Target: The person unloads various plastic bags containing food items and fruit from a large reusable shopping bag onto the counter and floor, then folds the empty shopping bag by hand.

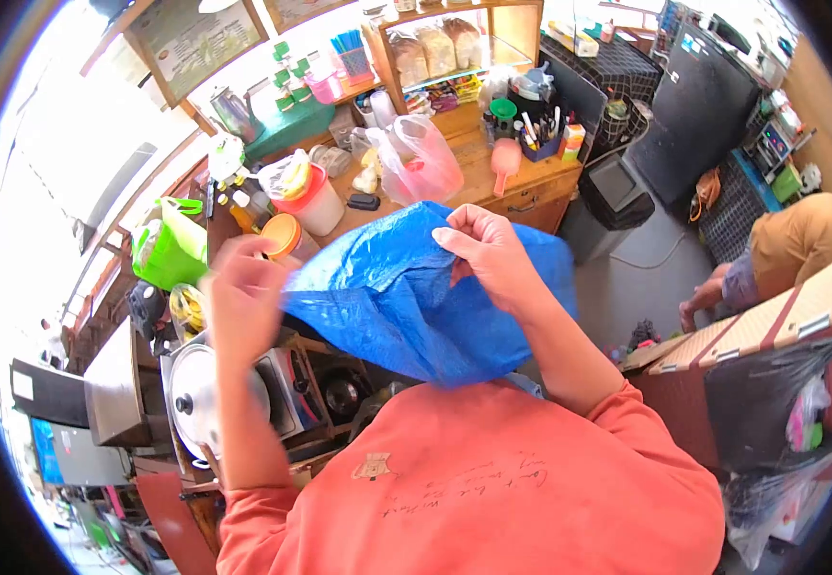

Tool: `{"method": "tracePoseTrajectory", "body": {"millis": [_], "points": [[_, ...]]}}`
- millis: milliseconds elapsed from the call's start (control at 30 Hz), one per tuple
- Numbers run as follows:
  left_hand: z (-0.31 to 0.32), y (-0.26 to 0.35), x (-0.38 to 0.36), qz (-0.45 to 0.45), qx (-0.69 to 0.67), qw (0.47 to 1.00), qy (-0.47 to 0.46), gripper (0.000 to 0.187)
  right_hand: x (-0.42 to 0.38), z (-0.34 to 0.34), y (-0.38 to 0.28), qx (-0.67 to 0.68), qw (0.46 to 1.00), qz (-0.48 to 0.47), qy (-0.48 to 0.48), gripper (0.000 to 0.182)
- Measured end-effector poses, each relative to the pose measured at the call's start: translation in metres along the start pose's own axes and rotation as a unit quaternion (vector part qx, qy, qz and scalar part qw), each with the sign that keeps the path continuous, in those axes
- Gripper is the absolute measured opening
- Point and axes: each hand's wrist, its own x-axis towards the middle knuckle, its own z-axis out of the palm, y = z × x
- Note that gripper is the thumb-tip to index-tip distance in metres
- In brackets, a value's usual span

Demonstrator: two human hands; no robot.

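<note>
A large, crinkled blue plastic bag (416,297) spreads across the front of my red shirt, bulging out to the right. My right hand (488,251) pinches its upper edge between thumb and fingers. At the bag's left corner is my left hand (243,297), smeared by motion, its fingers close to an orange-lidded jar (284,235). Whether it grips the blue plastic I cannot tell.
Ahead, a wooden counter (473,153) carries a pink plastic bag (421,158), a red-lidded tub (310,199) and a pen holder (542,139). A large lidded pot (219,398) stands at left. A seated person's leg (789,244) shows at right, beside a bin (612,206).
</note>
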Motion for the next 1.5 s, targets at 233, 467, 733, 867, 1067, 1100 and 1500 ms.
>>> {"method": "tracePoseTrajectory", "body": {"millis": [233,467,733,867,1067,1100,1500], "points": [[0.075,0.019,-0.03,-0.092,-0.131,0.941,-0.297,0.031,-0.001,-0.003,0.027,-0.129,0.989,-0.025,0.066,0.016],[0.153,0.007,-0.015,-0.141,-0.163,0.938,-0.272,0.029,0.005,-0.029,0.016,-0.256,0.956,-0.074,0.121,0.019],[0.19,0.041,0.039,-0.134,-0.288,0.942,-0.11,0.018,-0.013,-0.205,-0.008,-0.248,0.897,-0.2,0.307,0.018],[0.197,0.039,0.059,-0.146,-0.276,0.948,-0.06,0.019,-0.053,-0.373,0.074,-0.328,0.792,-0.084,0.507,0.021],[0.174,-0.004,0.076,-0.166,-0.364,0.912,-0.086,0.02,-0.084,-0.378,0.156,0.058,0.885,0.281,0.365,0.054],[0.167,-0.005,0.077,-0.184,-0.376,0.904,-0.083,0.02,-0.076,-0.374,0.162,0.175,0.908,0.243,0.291,0.052],[0.09,-0.067,0.055,-0.201,-0.451,0.869,-0.029,0.022,0.022,-0.345,0.145,0.03,0.972,0.198,0.121,0.034]]}}
